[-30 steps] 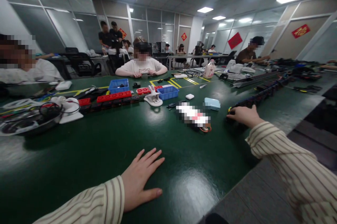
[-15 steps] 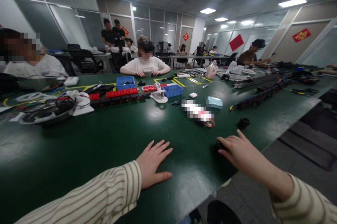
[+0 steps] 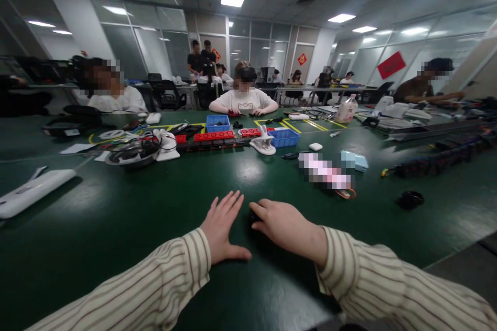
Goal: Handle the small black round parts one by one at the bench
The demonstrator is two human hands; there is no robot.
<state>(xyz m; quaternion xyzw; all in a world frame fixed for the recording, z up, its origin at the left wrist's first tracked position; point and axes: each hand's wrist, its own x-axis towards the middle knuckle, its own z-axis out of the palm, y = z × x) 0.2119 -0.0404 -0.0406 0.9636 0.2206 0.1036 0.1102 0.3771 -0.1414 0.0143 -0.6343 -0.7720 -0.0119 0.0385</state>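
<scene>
At desk [image 3: 128, 227] front edge, mid-way along, my right hand [image 3: 287, 228] curls over a small black part [image 3: 253, 215], mostly hidden. Left hand [image 3: 223, 227] lies flat just beside it, fingers spread. Prob. positioning step; next needs a firm pinch w/o sliding it.

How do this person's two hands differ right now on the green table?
The left hand lies flat, palm down, fingers spread; the right hand is curled. The left hand holds nothing, while the right hand closes over a small dark object. Both rest on the green table and come out of striped sleeves.
</scene>
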